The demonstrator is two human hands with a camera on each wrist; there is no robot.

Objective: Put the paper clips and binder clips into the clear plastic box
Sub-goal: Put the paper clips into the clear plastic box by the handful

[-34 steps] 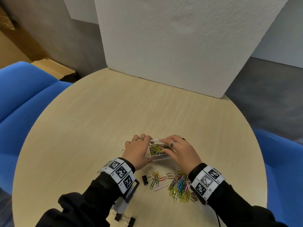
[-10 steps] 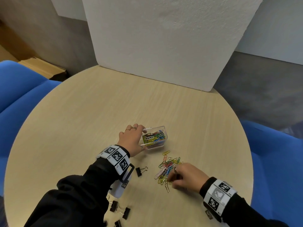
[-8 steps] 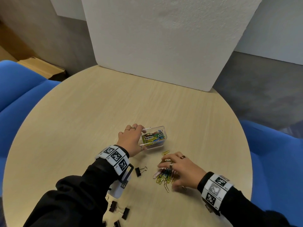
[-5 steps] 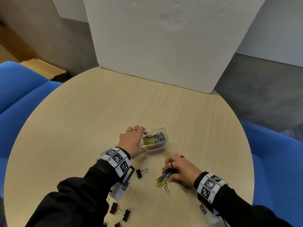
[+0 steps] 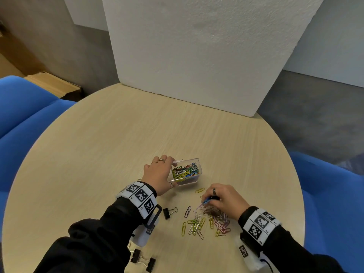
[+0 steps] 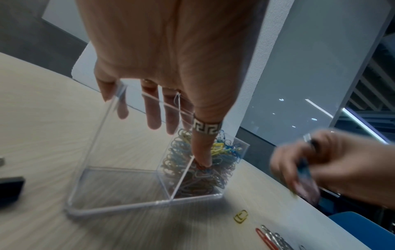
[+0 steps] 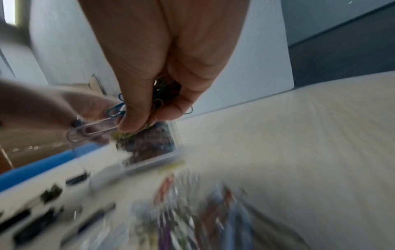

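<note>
The clear plastic box (image 5: pixel 194 181) stands mid-table with coloured paper clips in its right compartment (image 6: pixel 198 169); its left compartment (image 6: pixel 119 182) holds nothing. My left hand (image 5: pixel 159 175) grips the box's left side, thumb (image 6: pixel 202 152) on the near wall. My right hand (image 5: pixel 222 198) is lifted just above the loose pile of paper clips (image 5: pixel 206 221) and pinches a bunch of paper clips (image 7: pixel 136 110). A black binder clip (image 5: pixel 169 212) lies left of the pile. Two more binder clips (image 5: pixel 142 260) lie near the table's front edge.
A single yellow paper clip (image 5: pixel 200 190) lies just in front of the box. A white foam board (image 5: pixel 197 52) stands at the table's far edge. Blue chairs (image 5: pixel 25 115) flank the round wooden table (image 5: pixel 118 138) on both sides.
My right hand closed over the pile, gathered a bunch of clips and lifted off the table, leaving the rest spread out. The left hand stayed on the box.
</note>
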